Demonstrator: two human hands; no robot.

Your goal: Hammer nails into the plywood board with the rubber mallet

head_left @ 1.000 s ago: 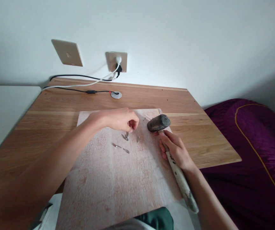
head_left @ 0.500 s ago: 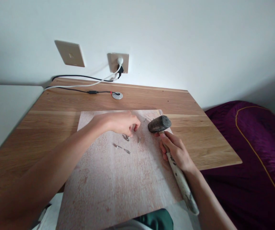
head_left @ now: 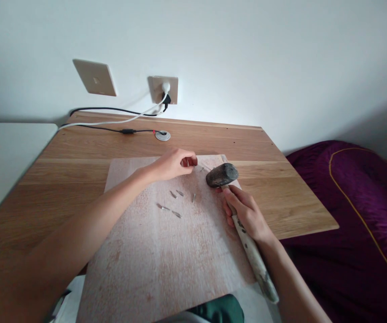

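Observation:
My right hand is wrapped around the upper handle of a hammer. Its dark, blocky head points up and rests over or just above the right side of a pale, worn wooden board. Near the board's back edge, my left hand has thumb and fingers drawn together in a pinch. Whatever is between those fingertips is too small to make out. Several small silvery nails or screws, one of them a nail-like piece, lie loose on the board, in front of my left hand and left of the hammer.
The board lies on a wooden desk against a white wall. Cables run from a wall socket to a round grommet and leftward. A white surface adjoins the left; purple fabric lies right.
My left hand has lifted off the loose metal pieces and moved toward the board's back edge, uncovering two of them. My right hand holds the hammer in nearly the same place.

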